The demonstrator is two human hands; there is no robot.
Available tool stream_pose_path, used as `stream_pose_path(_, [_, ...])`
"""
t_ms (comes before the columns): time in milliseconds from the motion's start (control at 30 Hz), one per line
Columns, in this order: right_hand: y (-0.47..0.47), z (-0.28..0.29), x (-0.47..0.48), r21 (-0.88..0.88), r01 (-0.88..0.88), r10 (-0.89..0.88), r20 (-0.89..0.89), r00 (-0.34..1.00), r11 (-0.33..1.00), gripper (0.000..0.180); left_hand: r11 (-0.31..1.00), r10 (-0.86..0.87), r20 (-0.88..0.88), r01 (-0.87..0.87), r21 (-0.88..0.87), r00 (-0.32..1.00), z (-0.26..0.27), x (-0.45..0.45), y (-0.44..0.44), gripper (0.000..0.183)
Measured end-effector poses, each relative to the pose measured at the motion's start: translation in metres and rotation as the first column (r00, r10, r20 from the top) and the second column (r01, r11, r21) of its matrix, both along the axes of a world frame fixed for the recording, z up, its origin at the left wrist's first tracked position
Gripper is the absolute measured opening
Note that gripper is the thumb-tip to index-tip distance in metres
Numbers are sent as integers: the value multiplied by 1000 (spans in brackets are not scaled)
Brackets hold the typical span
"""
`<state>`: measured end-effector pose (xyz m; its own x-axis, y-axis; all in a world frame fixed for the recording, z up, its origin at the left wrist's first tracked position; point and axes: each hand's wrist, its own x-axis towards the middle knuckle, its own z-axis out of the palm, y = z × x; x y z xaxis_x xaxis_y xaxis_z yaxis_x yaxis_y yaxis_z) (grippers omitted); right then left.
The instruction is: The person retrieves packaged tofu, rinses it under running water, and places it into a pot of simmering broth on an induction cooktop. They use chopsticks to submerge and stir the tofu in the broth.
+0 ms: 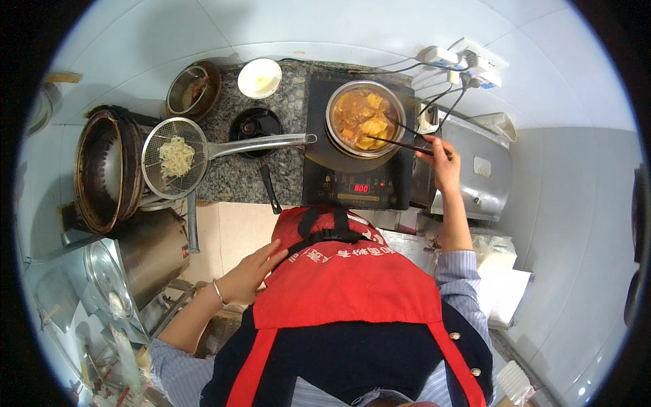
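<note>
My right hand (pixel 443 162) grips a pair of dark chopsticks (pixel 407 146), whose tips reach into a round metal pot (pixel 330 128). Yellow food pieces (pixel 374 123), perhaps tofu skin, lie in orange-brown broth inside it. Beneath the pot is a black induction cooktop (pixel 325 178) with a lit red display. My left hand (pixel 254 272) holds nothing; its fingers are extended against the side of my red apron (pixel 346 290). Farther left, a wire-mesh strainer (pixel 198 140) holds pale, wide noodles (pixel 176 156), its handle extending over the counter toward the cooktop.
A white bowl (pixel 259 78), nested metal bowls (pixel 175 96) and a black ladle (pixel 254 124) stand on the granite counter (pixel 290 173). At left is a large dark-rimmed pot (pixel 96 168). Cords run from a power strip (pixel 475 56) behind the cooktop. A metal appliance (pixel 478 178) stands right.
</note>
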<state>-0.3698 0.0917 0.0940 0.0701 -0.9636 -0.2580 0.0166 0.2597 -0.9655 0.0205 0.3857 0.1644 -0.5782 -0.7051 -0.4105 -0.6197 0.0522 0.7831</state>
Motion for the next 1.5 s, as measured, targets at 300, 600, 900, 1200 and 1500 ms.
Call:
stream_pose_path(300, [11, 2, 40, -103, 59, -57, 27, 998, 993, 29, 984, 15, -125, -37, -173, 992, -100, -7, 70, 110])
stream_pose_path(600, [12, 14, 72, -383, -253, 80, -414, 907, 888, 17, 986, 81, -273, -117, -118, 959, -77, -12, 42, 110])
stream_pose_path(900, [29, 59, 42, -343, -577, 216, -692, 689, 741, 15, 988, 84, -274, -116, -102, 958, -62, -8, 35, 108])
stream_pose_path(1200, [18, 44, 63, -265, -144, 98, -178, 979, 953, 20, 987, 69, -308, -109, -117, 949, -66, -6, 29, 105])
stream_pose_path(1500, [-2, -8, 61, -124, -80, 84, 29, 996, 989, 24, 989, 33, -296, -75, -130, 955, -70, -6, 22, 100])
